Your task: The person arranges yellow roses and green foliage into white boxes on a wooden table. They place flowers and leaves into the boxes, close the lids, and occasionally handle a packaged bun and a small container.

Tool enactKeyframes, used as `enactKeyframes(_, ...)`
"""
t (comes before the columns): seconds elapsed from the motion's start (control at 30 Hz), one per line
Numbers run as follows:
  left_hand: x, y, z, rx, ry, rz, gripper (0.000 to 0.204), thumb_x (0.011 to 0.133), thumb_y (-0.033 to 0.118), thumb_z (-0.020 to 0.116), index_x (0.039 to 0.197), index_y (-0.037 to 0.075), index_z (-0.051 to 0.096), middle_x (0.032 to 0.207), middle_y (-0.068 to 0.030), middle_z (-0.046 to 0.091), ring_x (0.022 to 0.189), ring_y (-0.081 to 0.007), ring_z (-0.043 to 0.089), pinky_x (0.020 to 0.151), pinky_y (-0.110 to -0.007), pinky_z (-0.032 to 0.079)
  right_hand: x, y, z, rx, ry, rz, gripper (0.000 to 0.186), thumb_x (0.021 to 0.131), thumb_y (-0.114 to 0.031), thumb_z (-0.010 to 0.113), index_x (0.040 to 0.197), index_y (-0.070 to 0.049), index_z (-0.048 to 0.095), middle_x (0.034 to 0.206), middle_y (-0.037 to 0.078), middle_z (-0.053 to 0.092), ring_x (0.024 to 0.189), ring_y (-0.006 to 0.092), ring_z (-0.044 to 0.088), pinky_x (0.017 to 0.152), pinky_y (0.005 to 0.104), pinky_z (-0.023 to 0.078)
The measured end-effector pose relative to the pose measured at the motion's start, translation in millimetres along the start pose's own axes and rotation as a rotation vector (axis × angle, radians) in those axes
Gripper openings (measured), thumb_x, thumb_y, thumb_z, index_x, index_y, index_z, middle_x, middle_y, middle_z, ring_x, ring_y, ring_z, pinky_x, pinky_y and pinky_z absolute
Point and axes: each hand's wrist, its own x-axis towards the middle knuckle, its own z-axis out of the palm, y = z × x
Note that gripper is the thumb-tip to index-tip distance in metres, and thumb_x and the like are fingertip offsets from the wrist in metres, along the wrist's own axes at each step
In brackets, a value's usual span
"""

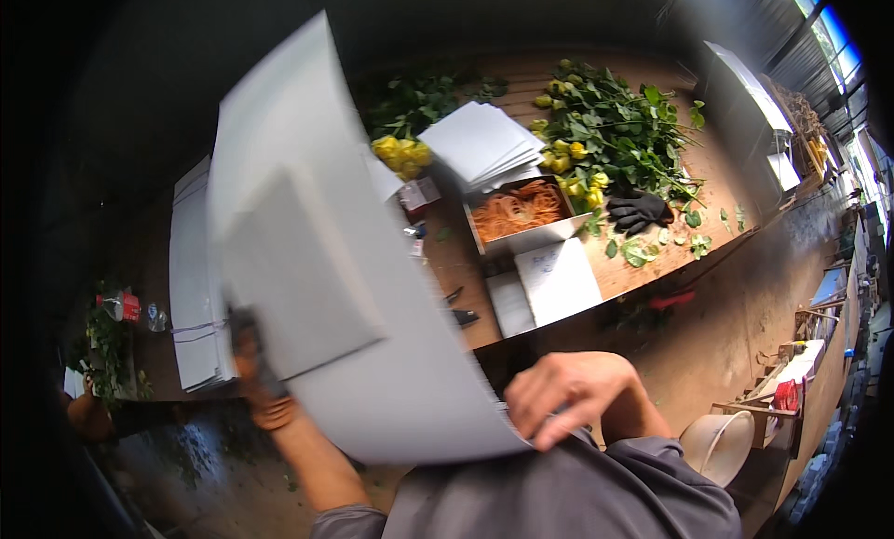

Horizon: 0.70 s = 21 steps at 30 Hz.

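Note:
A large white sheet of card (391,409), blurred by motion and raised diagonally in front of me, has a smaller white sheet (289,288) lying against it. My left hand (256,353), in a dark glove, grips the large sheet's left edge, its fingers partly hidden and smeared. The bare fingers of my right hand (563,395) curl over the sheet's lower right corner by my shirt. Beyond the sheet, a stack of white cards (480,143) sits above an open box of orange rubber bands (521,208).
The wooden bench (633,264) holds yellow roses (577,157), a black glove (633,213), white pads (559,283) and long banded cards (196,362). A bucket (717,441) stands at right beside a shelf (801,371). Another person's arm (84,404) shows at far left.

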Motion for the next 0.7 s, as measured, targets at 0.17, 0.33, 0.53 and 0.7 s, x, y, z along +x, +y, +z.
enactKeyframes(0.17,-112.6,26.2,201.1,-0.099,-0.468,-0.415,0.043,0.096,0.007,0.062,0.136,-0.002,0.05,0.126,-0.0087,0.06,0.11,-0.0142,0.058,0.095,-0.027,0.049,-158.0,-34.8,-47.9,0.16,0.044,0.109,0.025,0.093,-0.018,0.068,0.088,0.006,0.069,0.074,0.016,0.068,0.063,0.0278,0.066,0.058,0.0331,0.051)
enactKeyframes(0.33,-147.3,53.5,254.2,-0.112,-0.605,-0.437,0.044,0.094,0.008,0.065,0.135,-0.002,0.053,0.129,-0.01,0.059,0.113,-0.0154,0.057,0.098,-0.027,0.046,-179.9,-24.5,-94.6,-0.247,0.642,0.397,0.038,0.09,-0.029,0.068,0.114,0.001,0.064,0.107,0.012,0.067,0.082,0.0175,0.067,0.073,0.0302,0.054)
enactKeyframes(0.53,-125.0,19.8,285.6,0.215,-0.746,-0.272,0.052,0.092,0.029,0.07,0.13,-0.003,0.056,0.124,-0.009,0.06,0.111,-0.0198,0.055,0.097,-0.03,0.043,-148.1,44.8,-127.0,-0.684,0.096,0.682,0.067,0.09,-0.056,0.061,0.141,-0.013,0.05,0.148,0.017,0.042,0.119,0.0377,0.057,0.101,0.0447,0.048)
enactKeyframes(0.7,-165.7,-85.5,324.8,-0.589,-0.534,-0.328,0.042,0.097,0.022,0.058,0.131,-0.001,0.052,0.124,-0.0136,0.06,0.116,-0.0248,0.054,0.101,-0.037,0.043,-159.5,101.5,-135.8,-0.931,0.02,0.644,0.069,0.088,-0.062,0.059,0.136,-0.013,0.056,0.134,0.018,0.056,0.118,0.0376,0.057,0.102,0.0423,0.045)
